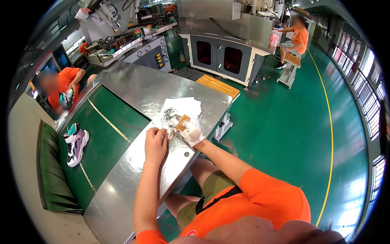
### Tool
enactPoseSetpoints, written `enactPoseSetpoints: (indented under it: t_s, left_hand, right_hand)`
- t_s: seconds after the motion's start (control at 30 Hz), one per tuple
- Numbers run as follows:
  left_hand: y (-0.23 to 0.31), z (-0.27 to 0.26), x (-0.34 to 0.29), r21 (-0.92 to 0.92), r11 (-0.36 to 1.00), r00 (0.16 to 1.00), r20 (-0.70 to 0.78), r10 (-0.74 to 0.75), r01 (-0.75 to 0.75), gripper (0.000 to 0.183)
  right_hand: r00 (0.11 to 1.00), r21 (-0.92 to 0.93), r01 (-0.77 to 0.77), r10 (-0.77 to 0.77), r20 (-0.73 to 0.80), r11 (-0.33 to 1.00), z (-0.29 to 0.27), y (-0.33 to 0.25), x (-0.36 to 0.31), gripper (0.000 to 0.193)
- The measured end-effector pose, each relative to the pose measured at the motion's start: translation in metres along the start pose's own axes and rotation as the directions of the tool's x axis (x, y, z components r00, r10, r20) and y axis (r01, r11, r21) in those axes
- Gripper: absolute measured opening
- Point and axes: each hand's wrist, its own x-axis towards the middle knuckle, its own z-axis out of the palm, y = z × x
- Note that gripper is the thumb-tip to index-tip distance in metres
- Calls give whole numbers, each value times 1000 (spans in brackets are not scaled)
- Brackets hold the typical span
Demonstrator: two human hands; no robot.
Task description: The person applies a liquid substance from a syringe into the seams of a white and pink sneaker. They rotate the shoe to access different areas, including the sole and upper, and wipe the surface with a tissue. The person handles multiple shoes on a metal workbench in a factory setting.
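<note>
White sheets (191,106) lie on the metal tabletop in front of me, with dark crumbs (168,114) scattered over their left part. My right hand (191,131) wears a white glove and grips a small orange-brown block (183,122) above the near edge of the sheets. Beside it, my bare left hand (156,140) rests at the tabletop with bent fingers closed together. A small whitish piece (170,133) sits between the two hands; whether the left fingertips hold it is hidden.
Left of the metal table (122,183) runs a green conveyor belt (107,122) carrying a purple, white and black sneaker (76,144). Across it a person in orange (67,87) handles a shoe. A grey cabinet machine (221,55) stands ahead; another person (298,38) sits far right.
</note>
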Motion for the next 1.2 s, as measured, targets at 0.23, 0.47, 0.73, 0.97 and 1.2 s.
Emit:
enactPoseSetpoints:
  t_s: [0.23,0.47,0.73,0.97,1.2]
  left_hand:
    - [0,1,1,-14,1000,997,74,-6,7,19]
    - [4,0,3,-3,1000,995,97,-18,18,28]
    - [-7,4,-1,11,992,990,-76,-121,122,24]
    - [-24,-4,0,52,983,955,-251,-156,174,18]
    - [-55,-11,-10,216,866,889,-26,-456,451,13]
  right_hand:
    - [995,87,84,-88,41,993,-2,-4,-8,41]
    - [996,-8,76,-75,54,997,3,-17,-11,40]
    - [977,227,-211,211,25,951,1,-8,-11,36]
    - [985,57,-166,163,53,984,-11,7,-11,33]
    - [971,97,-235,230,59,967,-4,-17,-8,33]
